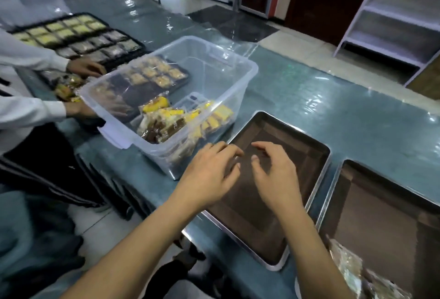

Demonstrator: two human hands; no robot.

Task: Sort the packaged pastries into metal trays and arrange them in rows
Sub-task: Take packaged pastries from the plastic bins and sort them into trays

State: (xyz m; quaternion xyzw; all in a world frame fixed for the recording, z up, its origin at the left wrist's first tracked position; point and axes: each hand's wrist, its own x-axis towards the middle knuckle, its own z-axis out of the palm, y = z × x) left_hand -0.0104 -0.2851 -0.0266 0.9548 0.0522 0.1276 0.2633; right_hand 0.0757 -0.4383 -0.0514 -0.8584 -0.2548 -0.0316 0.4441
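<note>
Two hands (240, 175), two metal trays (319, 151), one bin (240, 70).

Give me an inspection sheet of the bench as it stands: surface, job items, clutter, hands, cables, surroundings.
Surface: teal counter under glossy plastic sheeting.
Job's things: clear plastic bin holding packaged pastries; near metal tray and right metal tray, both without pastries; far tray filled in rows.
Clutter: wrapped packets at the lower right edge.
Grips: left hand and right hand over the near tray, fingers loosely curled, holding nothing.
Cables: nothing seen.
Surroundings: second person's hands at another tray on the left; white shelving beyond; tiled floor.
</note>
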